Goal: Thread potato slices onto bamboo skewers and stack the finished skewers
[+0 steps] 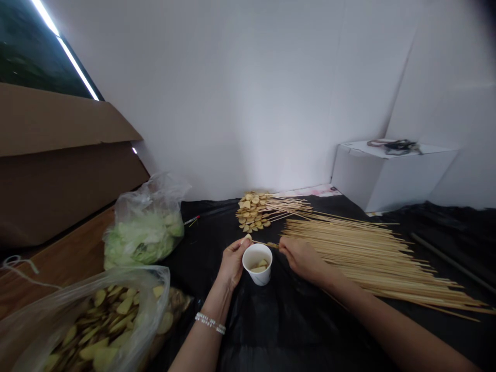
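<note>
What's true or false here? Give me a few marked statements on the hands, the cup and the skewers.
1. The left hand pinches a slice beside the white cup. True.
2. The right hand holds a knife. False: it grips a skewer.
3. The cup is empty. False: a few pieces lie in it.
4. The bare skewers lie to the right of the cup. True.
5. The loaded skewers sit inside a plastic bag. False: they lie on the black cover, near the wall.
</note>
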A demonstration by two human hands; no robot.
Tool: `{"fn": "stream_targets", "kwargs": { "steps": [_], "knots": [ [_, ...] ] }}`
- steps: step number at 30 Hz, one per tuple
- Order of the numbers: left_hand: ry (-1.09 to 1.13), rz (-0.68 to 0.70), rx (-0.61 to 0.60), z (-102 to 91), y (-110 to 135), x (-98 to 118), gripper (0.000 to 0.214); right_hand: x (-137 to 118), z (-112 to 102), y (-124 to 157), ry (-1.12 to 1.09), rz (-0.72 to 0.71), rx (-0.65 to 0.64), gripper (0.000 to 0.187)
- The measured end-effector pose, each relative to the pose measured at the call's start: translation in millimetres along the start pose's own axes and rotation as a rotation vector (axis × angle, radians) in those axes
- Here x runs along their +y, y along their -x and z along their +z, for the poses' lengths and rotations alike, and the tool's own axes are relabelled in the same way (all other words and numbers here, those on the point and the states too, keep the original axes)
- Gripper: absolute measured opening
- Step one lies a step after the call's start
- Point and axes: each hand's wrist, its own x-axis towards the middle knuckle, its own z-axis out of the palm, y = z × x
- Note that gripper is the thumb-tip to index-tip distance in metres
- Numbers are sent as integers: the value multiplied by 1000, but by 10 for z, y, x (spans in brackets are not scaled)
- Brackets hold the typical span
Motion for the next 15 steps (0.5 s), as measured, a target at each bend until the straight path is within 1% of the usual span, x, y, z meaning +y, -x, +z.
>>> {"fn": "stream_targets", "kwargs": {
  "steps": [6,12,15],
  "knots": [
    [9,-4,-14,-4,-11,9,33,35,-69,-27,-154,5,-50,22],
    [15,8,-13,-8,-22,9,32,35,-70,-24,-257,21,-12,23],
    [27,37,-16,-39,-47,2,30,32,-82,-19,-303,13,-34,24]
  ]
}}
